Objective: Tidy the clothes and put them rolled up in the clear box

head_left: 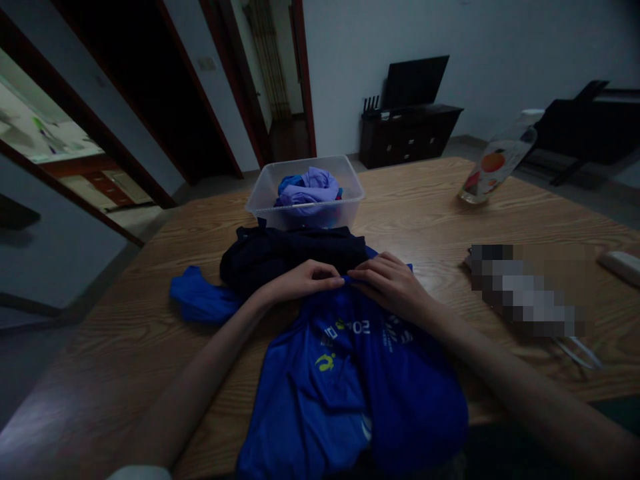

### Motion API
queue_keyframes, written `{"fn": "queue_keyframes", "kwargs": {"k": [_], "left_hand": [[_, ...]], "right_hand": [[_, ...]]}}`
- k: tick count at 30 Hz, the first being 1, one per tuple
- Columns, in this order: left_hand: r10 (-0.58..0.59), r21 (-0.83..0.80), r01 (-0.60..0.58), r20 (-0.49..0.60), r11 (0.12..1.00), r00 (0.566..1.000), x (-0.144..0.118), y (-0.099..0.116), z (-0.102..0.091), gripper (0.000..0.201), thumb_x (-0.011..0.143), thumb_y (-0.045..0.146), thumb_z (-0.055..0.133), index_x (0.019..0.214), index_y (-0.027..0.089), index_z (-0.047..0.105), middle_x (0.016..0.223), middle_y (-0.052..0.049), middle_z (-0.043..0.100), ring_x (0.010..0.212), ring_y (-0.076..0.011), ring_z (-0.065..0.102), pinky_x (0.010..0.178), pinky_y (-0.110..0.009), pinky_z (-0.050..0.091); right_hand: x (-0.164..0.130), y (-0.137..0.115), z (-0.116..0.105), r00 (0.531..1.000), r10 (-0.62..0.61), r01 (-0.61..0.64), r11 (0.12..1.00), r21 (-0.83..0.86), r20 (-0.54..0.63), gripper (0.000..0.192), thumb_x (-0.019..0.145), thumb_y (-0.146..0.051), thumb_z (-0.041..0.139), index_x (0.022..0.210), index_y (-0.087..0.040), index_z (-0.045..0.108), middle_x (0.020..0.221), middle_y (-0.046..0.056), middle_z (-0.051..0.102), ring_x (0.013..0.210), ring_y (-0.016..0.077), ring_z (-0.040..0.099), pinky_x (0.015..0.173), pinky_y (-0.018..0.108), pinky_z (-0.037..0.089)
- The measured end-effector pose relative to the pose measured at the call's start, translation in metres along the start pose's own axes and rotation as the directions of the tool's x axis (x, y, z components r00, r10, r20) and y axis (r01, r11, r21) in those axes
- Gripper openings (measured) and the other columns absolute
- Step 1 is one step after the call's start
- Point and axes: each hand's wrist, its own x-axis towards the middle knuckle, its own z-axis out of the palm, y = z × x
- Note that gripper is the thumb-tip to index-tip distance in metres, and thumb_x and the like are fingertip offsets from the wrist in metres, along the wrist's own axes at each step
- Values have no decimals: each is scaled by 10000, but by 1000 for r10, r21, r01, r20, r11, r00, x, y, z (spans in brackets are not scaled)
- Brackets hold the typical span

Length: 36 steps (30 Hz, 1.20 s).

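Note:
A blue printed garment [330, 387], apparently a sports shirt, hangs over the table's near edge toward me. My left hand [313, 279] pinches its upper edge, thumb and fingers together. Close beside it, my right hand [387, 280] grips the same edge, fingertips almost meeting the left ones. White and yellow lettering shows on the cloth below my hands. Just beyond lies a dark navy bundle of clothing [285, 250]. A blue sleeve-like piece [203, 300] sticks out to the left; whether it belongs to the same garment is hidden.
Behind the bundle stands a clear plastic bin [255, 207] holding purple and blue clothes [315, 187]. At right on the wooden table [415, 207] are a bottle [493, 167], a blurred-out item [530, 293] with a strap, and a white object [623, 265] at the edge.

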Motion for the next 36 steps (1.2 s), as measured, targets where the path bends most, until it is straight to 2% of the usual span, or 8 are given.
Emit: {"fn": "queue_keyframes", "kwargs": {"k": [6,13,18,21,24,27,32,36], "left_hand": [[2,-40,-2,-22,999,1000,-1,-1,4,422,922,561,706,933,140,691,814,16,609,741,-117,522,700,-232,392],[17,25,-16,-44,1000,999,-2,1,5,409,906,553,729,971,150,695,886,-9,653,813,-149,580,726,-245,424],[24,49,-21,-62,999,998,-2,1,5,399,899,544,743,962,152,713,876,-11,671,805,-148,594,714,-240,432],[35,62,-31,-59,998,998,-1,-1,5,393,888,536,757,961,151,727,895,-21,694,825,-156,613,726,-239,445],[24,55,-21,-44,998,999,-1,-2,5,409,867,542,776,966,148,735,928,-38,719,851,-172,639,739,-246,466],[5,30,-4,-35,1000,999,-1,-2,4,422,864,548,777,998,150,740,951,-44,733,860,-176,653,752,-250,483],[-27,59,28,-29,998,999,-1,0,2,482,907,603,706,1080,156,761,950,-41,730,846,-170,637,740,-248,472],[-29,80,29,-1,996,1000,0,-1,2,537,956,654,602,1037,149,766,902,-25,695,810,-158,596,742,-254,454]], "right_hand": [[1,-2,0,999,26,-27,999,46,27,154,1075,-263,585,1195,-187,645,1046,86,734,918,230,684,836,392,493],[3,-5,-3,980,187,-198,957,210,72,112,1055,-276,583,1072,-194,657,927,57,731,843,209,677,771,337,467],[6,-4,-9,883,338,-443,831,338,327,234,1068,-402,585,1113,-195,685,946,40,739,826,194,688,714,293,452],[7,-1,-11,825,352,-532,748,397,442,290,1067,-452,581,1078,-192,710,917,27,741,798,185,687,679,272,444],[7,1,-13,802,325,-557,710,430,501,320,1061,-467,584,1043,-184,732,887,25,742,767,183,677,645,264,433],[7,2,-13,828,315,-522,733,436,463,298,1058,-440,589,1061,-185,743,905,33,751,764,183,673,657,266,436],[3,2,-7,894,323,-426,826,368,311,217,1040,-370,619,1118,-193,718,978,51,761,827,186,698,707,268,464],[0,3,-1,931,296,-351,884,308,213,153,1023,-305,644,1125,-202,693,992,48,757,858,191,716,736,279,499]]}}
